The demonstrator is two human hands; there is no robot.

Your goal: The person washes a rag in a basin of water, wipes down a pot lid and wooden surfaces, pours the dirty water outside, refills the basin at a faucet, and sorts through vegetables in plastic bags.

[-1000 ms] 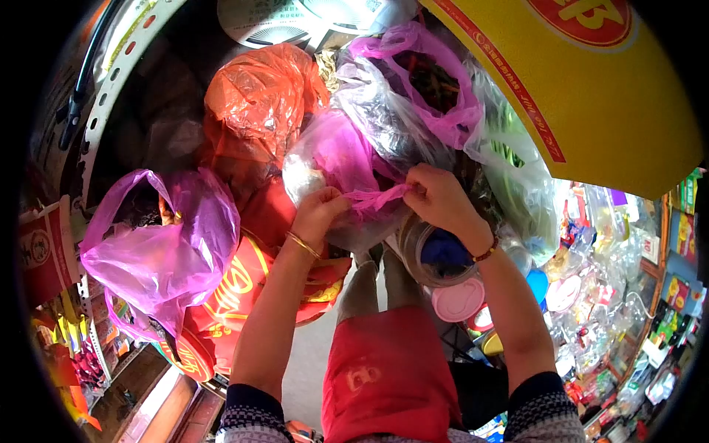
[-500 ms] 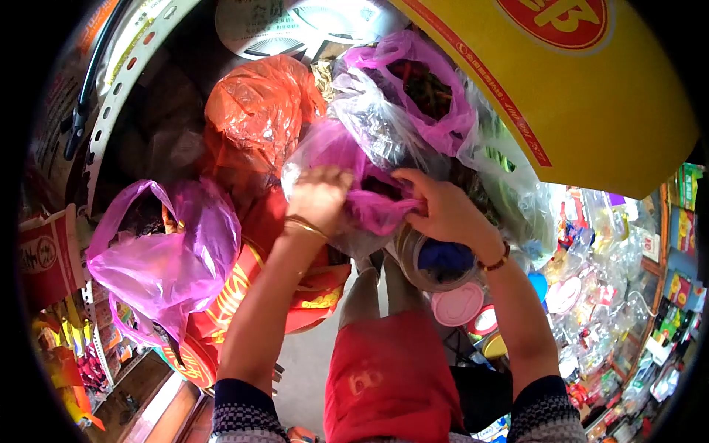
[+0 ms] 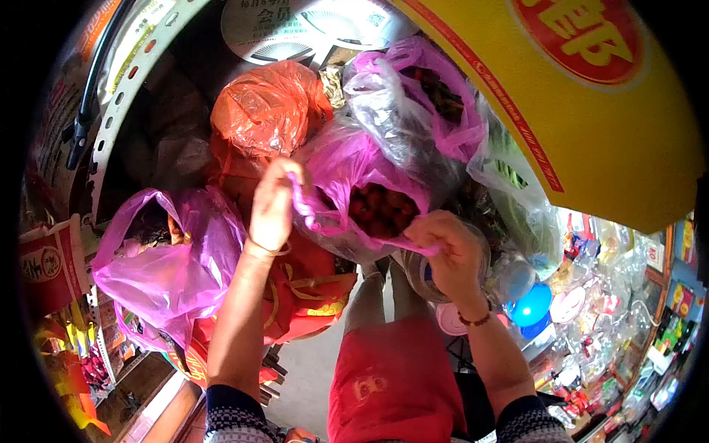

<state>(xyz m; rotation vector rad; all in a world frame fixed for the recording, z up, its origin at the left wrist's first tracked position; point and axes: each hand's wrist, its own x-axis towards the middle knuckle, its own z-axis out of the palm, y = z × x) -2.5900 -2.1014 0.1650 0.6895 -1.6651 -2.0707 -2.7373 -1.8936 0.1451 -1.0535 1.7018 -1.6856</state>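
In the head view a pink-purple plastic bag (image 3: 336, 166) lies before me with its mouth spread. Dark red, round fruits (image 3: 382, 213) show inside; I cannot make out their exact kind. My left hand (image 3: 273, 205) is closed on the bag's left handle. On the other side, my right hand (image 3: 449, 247) pinches the bag's right rim. A clear plastic layer shows under the purple one. Just below my right hand stands a round clear tub (image 3: 421, 277), partly covered by that hand.
An orange-red plastic bag (image 3: 258, 111) sits behind my left hand. Another purple bag (image 3: 170, 251) is at the left, and a third (image 3: 465, 133) lies behind. Bagged greens (image 3: 509, 173) lie at the right, under a yellow panel (image 3: 591, 125). Jars and packets crowd the right side.
My hands have moved apart, the left one outward and the right one slightly down. The purple bag's mouth has widened, and the red fruits inside now show.
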